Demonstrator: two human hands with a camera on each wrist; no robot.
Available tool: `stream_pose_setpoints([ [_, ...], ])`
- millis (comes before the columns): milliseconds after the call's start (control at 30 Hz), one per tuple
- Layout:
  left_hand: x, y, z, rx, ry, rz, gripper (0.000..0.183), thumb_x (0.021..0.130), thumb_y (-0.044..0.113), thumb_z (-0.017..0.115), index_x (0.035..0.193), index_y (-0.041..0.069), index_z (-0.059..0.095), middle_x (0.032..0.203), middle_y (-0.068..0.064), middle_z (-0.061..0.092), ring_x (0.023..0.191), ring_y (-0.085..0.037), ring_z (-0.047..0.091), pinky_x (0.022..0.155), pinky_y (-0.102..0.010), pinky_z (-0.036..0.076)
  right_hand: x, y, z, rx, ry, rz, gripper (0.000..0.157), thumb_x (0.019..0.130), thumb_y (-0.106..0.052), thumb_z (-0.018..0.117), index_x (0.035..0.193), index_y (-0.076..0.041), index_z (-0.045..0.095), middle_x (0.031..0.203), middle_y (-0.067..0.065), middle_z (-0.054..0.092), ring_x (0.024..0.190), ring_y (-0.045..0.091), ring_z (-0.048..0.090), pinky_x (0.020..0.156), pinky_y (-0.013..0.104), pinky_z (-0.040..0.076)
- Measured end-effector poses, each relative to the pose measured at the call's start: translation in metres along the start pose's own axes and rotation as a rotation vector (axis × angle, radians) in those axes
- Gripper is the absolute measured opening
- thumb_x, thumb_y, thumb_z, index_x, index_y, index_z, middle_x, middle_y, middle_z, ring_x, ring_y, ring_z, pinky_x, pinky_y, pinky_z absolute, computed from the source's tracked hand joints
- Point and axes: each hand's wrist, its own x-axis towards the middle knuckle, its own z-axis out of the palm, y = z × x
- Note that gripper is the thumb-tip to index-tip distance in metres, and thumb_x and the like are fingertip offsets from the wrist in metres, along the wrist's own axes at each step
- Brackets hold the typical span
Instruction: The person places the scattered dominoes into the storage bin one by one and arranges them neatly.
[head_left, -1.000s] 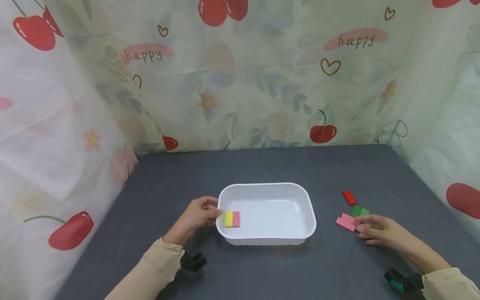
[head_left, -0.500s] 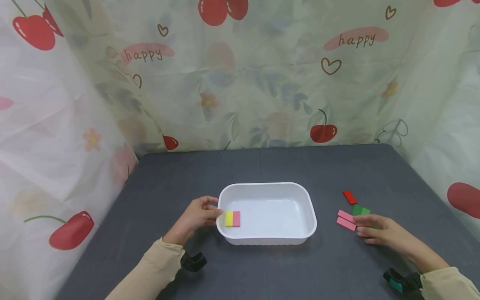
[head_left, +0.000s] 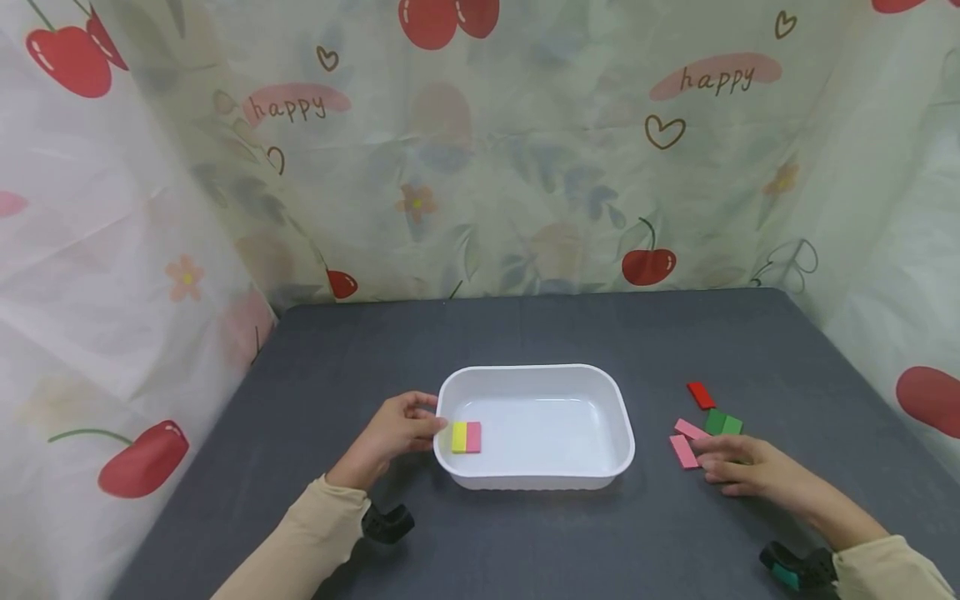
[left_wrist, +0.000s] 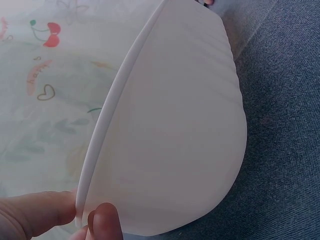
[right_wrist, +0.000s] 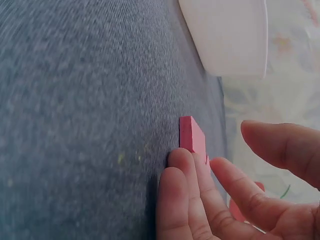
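My left hand [head_left: 393, 429] pinches the left rim of a white plastic tub [head_left: 525, 482], with thumb and fingers on either side of the edge in the left wrist view. Inside the tub, a yellow block [head_left: 459, 437] and a pink block [head_left: 473, 437] lie side by side at the left. My right hand [head_left: 757, 475] is low over the table, fingertips at a loose pink block [head_left: 683, 452]. In the right wrist view its thumb [right_wrist: 280, 142] stands apart from that pink block [right_wrist: 192, 135]. A second pink block [head_left: 690, 429] lies just behind, partly covered by the fingers.
Two green blocks [head_left: 723, 422] lie beyond my right hand, and a red block [head_left: 701, 395] sits farther back. Dark grey cloth covers the table [head_left: 517, 333]. A printed curtain [head_left: 517, 192] hangs behind it and along both sides.
The nearer pink block has turned away from the other one, and my right hand has shifted slightly left and toward me. My left hand stays on the tub.
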Motion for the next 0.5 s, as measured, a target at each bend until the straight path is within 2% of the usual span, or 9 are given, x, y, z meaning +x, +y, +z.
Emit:
stream_pose_setpoints([
  [233,0.000,-0.001,-0.001,-0.013,-0.010,0.005,0.042,0.085,0.009,0.073,0.122,0.000,0.057,0.092,-0.013,0.065,0.073,-0.015,0.064,0.070,-0.034,0.059,0.006,-0.001,0.002,0.004,-0.028,-0.074,0.066,0.097,-0.020,0.059,0.143,0.013,0.025,0.118,0.019,0.061,0.097,0.015,0.064,0.079,0.032,0.056],
  [300,0.000,-0.001,-0.001,-0.017,-0.012,0.007,0.041,0.085,0.009,0.073,0.122,-0.001,0.057,0.092,-0.014,0.065,0.073,-0.015,0.064,0.070,-0.034,0.059,0.009,-0.002,0.002,-0.008,-0.029,-0.078,0.068,0.096,-0.020,0.060,0.144,0.012,0.023,0.119,0.021,0.060,0.094,0.013,0.063,0.077,0.032,0.055],
  [400,0.000,-0.001,-0.001,-0.017,-0.014,0.009,0.041,0.085,0.008,0.073,0.122,-0.001,0.057,0.091,-0.014,0.064,0.073,-0.016,0.064,0.070,-0.034,0.059,0.013,-0.005,0.002,-0.026,-0.029,-0.070,0.070,0.094,-0.018,0.062,0.145,0.010,0.022,0.132,0.030,0.052,0.093,0.015,0.063,0.074,0.034,0.053],
  [500,0.001,-0.001,-0.001,-0.012,-0.012,0.008,0.041,0.085,0.008,0.073,0.121,-0.001,0.057,0.091,-0.013,0.064,0.073,-0.016,0.063,0.071,-0.034,0.059,0.017,-0.009,0.003,-0.062,-0.024,-0.055,0.070,0.092,-0.014,0.063,0.146,0.008,0.024,0.125,0.028,0.058,0.090,0.015,0.061,0.069,0.033,0.051],
])
